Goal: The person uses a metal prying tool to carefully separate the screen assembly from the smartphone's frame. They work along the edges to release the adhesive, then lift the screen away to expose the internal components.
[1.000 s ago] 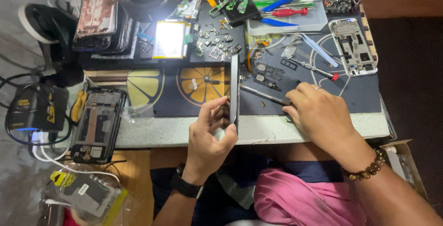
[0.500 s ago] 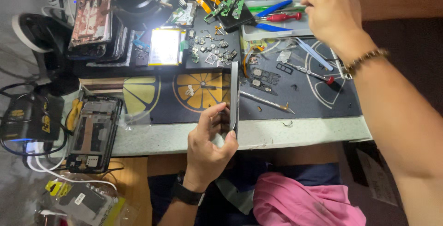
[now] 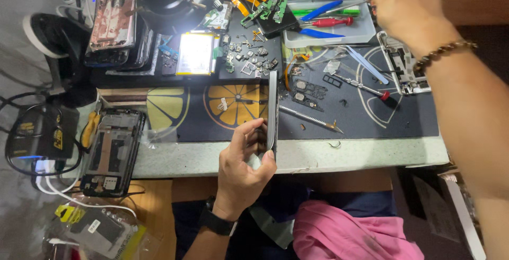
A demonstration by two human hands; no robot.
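While pinched edge-on in left hand [image 3: 241, 172] above desk's near edge [image 3: 328, 156], phone [image 3: 272, 112] stands upright w/ thumb and fingers clamping its lower end. Likely light, stiff, but thin and slick-sided; glass prob. fragile, so best gripped by side rails, not faces. Right hand [image 3: 405, 5] up at far right corner by grey tray [image 3: 366, 33] w/ red screwdriver [image 3: 331, 22]; curled, grasp not clear, can't tell if holding anything. Loose small parts [image 3: 246, 58] and tweezers [image 3: 310, 118] scattered on lemon-print mat [image 3: 169, 112].
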